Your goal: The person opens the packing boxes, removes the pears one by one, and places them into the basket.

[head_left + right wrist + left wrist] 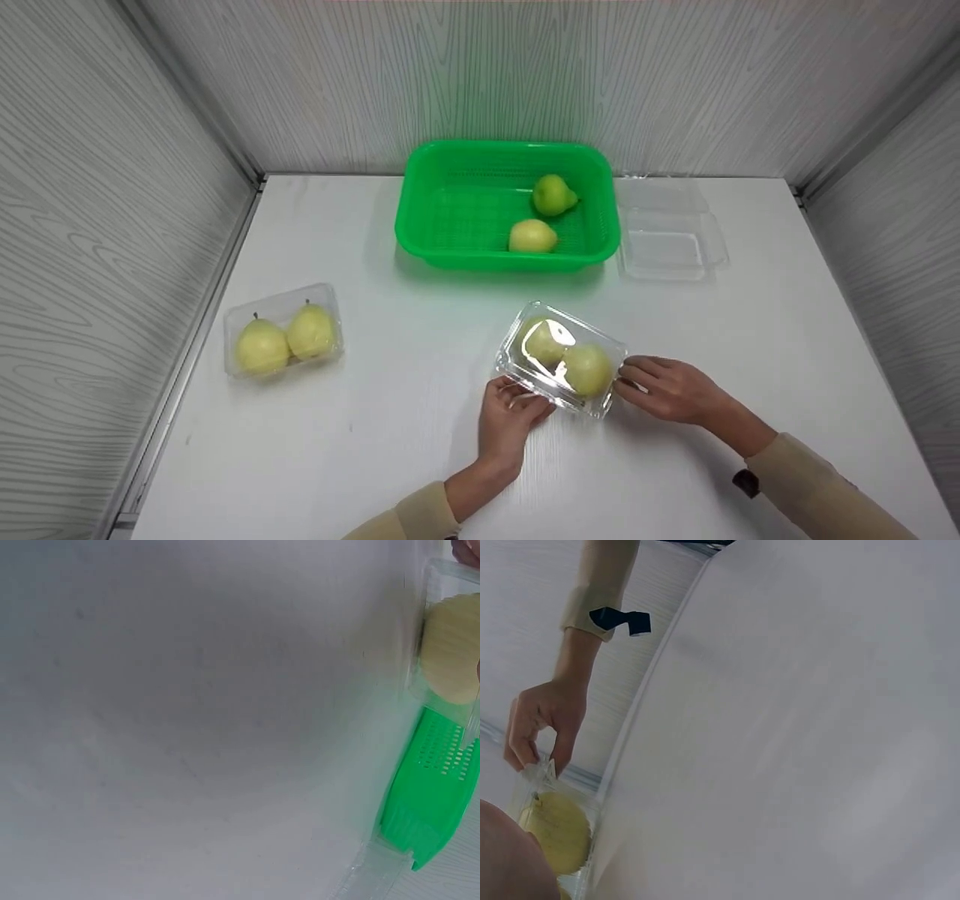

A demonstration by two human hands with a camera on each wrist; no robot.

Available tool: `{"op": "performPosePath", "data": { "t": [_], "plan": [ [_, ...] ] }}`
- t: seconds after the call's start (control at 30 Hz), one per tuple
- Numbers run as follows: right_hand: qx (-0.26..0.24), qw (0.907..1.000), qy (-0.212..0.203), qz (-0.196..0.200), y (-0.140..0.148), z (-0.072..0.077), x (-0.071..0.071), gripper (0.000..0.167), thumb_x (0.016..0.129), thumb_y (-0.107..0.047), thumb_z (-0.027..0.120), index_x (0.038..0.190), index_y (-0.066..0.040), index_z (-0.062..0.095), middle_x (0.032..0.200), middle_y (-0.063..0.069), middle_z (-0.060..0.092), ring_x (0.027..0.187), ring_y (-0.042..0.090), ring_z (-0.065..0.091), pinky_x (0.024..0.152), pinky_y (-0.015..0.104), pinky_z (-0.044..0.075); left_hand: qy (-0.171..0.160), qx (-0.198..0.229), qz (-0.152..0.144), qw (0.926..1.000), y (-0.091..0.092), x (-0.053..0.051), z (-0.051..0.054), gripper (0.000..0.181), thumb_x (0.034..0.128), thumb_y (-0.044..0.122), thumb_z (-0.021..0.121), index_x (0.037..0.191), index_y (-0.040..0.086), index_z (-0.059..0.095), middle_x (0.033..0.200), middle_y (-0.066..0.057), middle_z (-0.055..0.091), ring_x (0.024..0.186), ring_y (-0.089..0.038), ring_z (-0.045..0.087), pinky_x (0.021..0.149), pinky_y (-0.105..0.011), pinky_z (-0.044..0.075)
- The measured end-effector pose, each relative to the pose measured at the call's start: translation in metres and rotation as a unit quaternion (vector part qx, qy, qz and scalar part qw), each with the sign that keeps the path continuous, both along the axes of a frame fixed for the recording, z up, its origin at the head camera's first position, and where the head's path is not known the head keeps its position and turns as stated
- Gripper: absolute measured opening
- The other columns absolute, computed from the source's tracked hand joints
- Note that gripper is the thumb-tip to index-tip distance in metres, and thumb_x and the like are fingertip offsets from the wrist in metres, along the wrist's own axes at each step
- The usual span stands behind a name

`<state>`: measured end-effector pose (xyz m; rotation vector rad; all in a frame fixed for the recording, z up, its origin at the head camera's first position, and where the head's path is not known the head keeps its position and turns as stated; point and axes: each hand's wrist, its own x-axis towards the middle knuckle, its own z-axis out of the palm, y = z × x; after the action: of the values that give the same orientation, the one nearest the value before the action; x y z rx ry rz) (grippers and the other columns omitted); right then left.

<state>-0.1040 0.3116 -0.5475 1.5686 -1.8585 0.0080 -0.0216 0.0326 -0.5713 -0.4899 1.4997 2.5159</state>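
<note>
A clear plastic clamshell box point(561, 360) with two yellow-green pears point(587, 370) inside is at the middle front, its lid down over them. My left hand point(504, 427) grips its near edge, fingers partly hidden by the box. At the box's right end, my right hand point(670, 388) pinches the rim. The left wrist view shows the right hand point(549, 720) with thumb and finger on the plastic edge above a pear point(559, 832). In the right wrist view only part of the box and one pear point(451, 649) show, at the right edge.
A green plastic basket point(465, 260) at the back holds two pears point(553, 195). Right of it lies an open clear box point(664, 255) without fruit. Another clear box point(283, 300) with two pears stands at the left. Grey wood-grain panels point(337, 82) enclose the white table point(300, 465).
</note>
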Motion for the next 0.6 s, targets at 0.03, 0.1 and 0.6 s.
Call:
{"op": "performPosePath", "data": {
  "t": [0.03, 0.1, 0.6],
  "plan": [
    [-0.001, 1.0, 0.001, 0.002, -0.0003, 0.0001, -0.0004, 0.031, 0.109, -0.001, 0.048, 0.099, -0.009, 0.076, 0.095, 0.005, 0.076, 0.085, 0.02, 0.075, 0.07, 0.029, 0.066, 0.0, 0.002, -0.001, 1.0, 0.0008, 0.0003, 0.0005, 0.057, 0.0878, -0.006, 0.076, 0.132, 0.0, 0.041, 0.118, -0.014, 0.059, 0.1, -0.018, 0.07, 0.09, -0.034, 0.066],
    [-0.001, 1.0, 0.003, 0.004, -0.0007, 0.0005, -0.0011, 0.03, 0.109, -0.001, 0.048, 0.099, -0.009, 0.076, 0.094, 0.005, 0.076, 0.085, 0.02, 0.075, 0.07, 0.029, 0.066, 0.004, 0.005, -0.006, 1.0, 0.0023, 0.0007, 0.0011, 0.056, 0.0885, -0.006, 0.075, 0.132, 0.0, 0.04, 0.119, -0.014, 0.059, 0.1, -0.018, 0.07, 0.091, -0.034, 0.066],
    [-0.002, 1.0, 0.008, -0.005, -0.0012, 0.0031, -0.0007, 0.029, 0.109, -0.006, 0.051, 0.098, -0.011, 0.077, 0.093, 0.004, 0.076, 0.083, 0.018, 0.075, 0.07, 0.028, 0.066, 0.01, 0.022, -0.016, 0.9996, 0.0042, 0.0011, -0.0019, 0.049, 0.0926, -0.007, 0.07, 0.13, 0.0, 0.039, 0.118, -0.012, 0.056, 0.102, -0.018, 0.068, 0.095, -0.038, 0.066]
  ]
}}
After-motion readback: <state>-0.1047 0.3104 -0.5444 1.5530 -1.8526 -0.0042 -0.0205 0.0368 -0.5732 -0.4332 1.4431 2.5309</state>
